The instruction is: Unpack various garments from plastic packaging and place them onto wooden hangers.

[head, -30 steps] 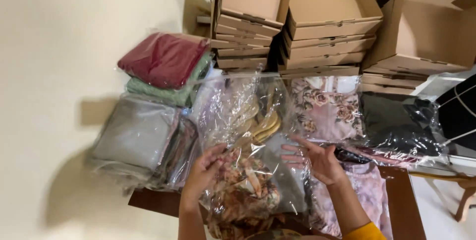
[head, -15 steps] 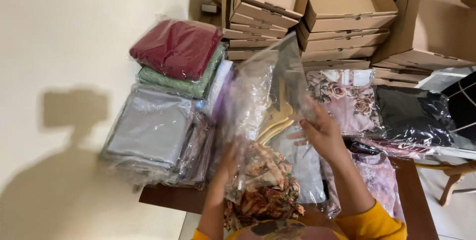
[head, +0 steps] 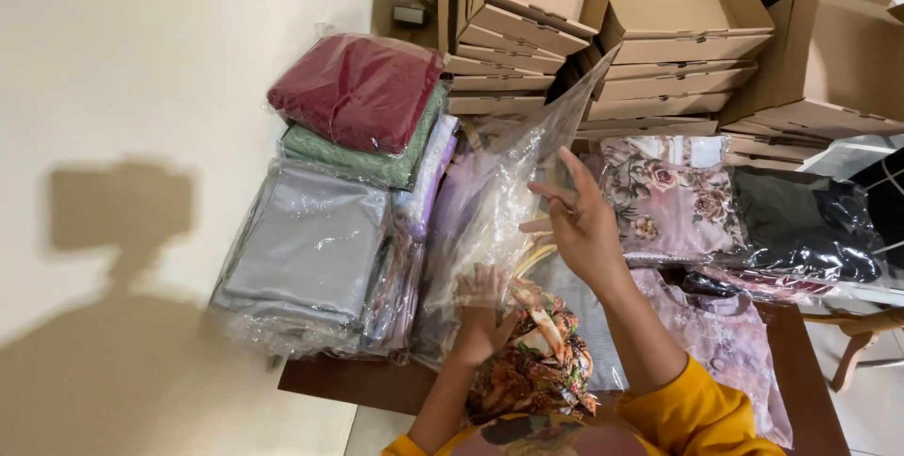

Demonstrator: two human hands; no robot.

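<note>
My right hand [head: 576, 220] pinches the upper edge of a clear plastic bag [head: 508, 192] and holds it up above the table. My left hand [head: 478, 319] sits inside the lower part of that bag and grips a folded brown patterned cloth [head: 532, 362] with orange and green print. The bag stretches from the cloth up toward the cardboard boxes. Both sleeves are yellow.
Bagged folded cloths lie on the left: a dark red one [head: 363, 89] on a green one [head: 377, 162], a grey stack [head: 306, 249] below. Floral pink cloth [head: 669, 197] and black bagged cloth [head: 800, 225] lie right. Stacked cardboard boxes [head: 659, 51] stand behind. Brown table edge [head: 348, 385].
My right hand has lifted the bag's edge higher and further right. My left hand has gone deeper into the bag onto the patterned cloth. The view has shifted slightly.
</note>
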